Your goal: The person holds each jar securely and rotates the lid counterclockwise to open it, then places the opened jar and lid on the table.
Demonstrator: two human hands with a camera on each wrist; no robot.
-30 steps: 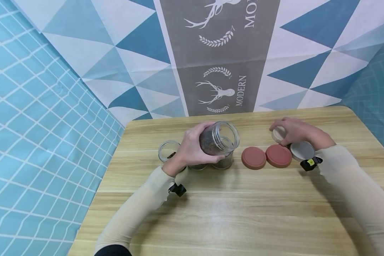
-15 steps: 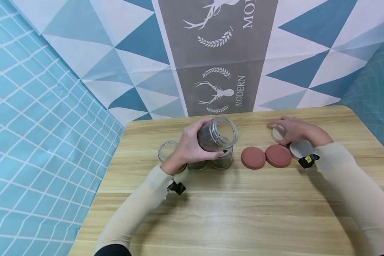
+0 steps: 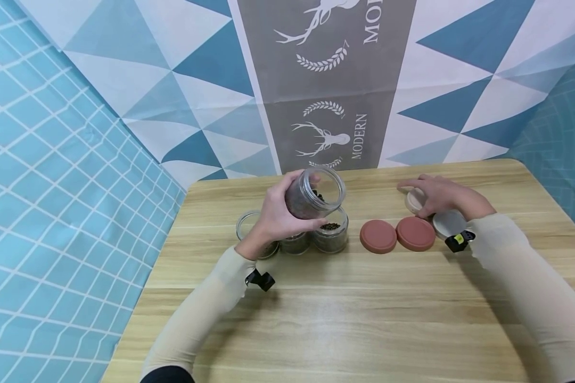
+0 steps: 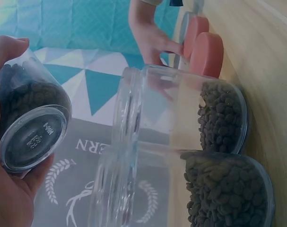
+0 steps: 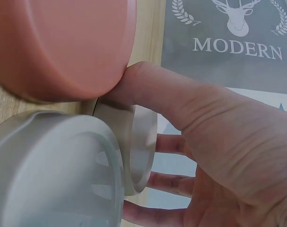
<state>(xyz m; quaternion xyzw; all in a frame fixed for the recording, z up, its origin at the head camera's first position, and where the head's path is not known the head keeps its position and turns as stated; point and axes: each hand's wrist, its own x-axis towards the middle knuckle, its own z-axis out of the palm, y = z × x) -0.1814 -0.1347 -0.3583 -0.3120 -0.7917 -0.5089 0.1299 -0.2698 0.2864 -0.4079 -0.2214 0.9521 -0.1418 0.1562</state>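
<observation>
My left hand (image 3: 275,213) grips a glass jar (image 3: 306,201) of dark brown pellets, curled round its side. The jar hangs tilted, its mouth to the right, above another glass jar (image 3: 330,236) that holds pellets at its bottom. More pellets show through that jar in the left wrist view. My right hand (image 3: 441,197) is at a pale round lid (image 3: 414,201) on the table. Its thumb lies along the lid's near edge and the index finger reaches out straight past it; the other fingertips are partly hidden behind lids in the right wrist view.
Two other glass jars (image 3: 294,244) stand left of the lower jar, partly behind my left hand. Two reddish lids (image 3: 378,236) and a grey lid (image 3: 449,224) lie on the wooden table (image 3: 345,308). A patterned cloth (image 3: 196,117) hangs behind the table.
The held jar has shifted left and slightly up with my left hand, uncovering more of the jar below and its pellets. My right index finger has straightened outward; the pale lid stays in place.
</observation>
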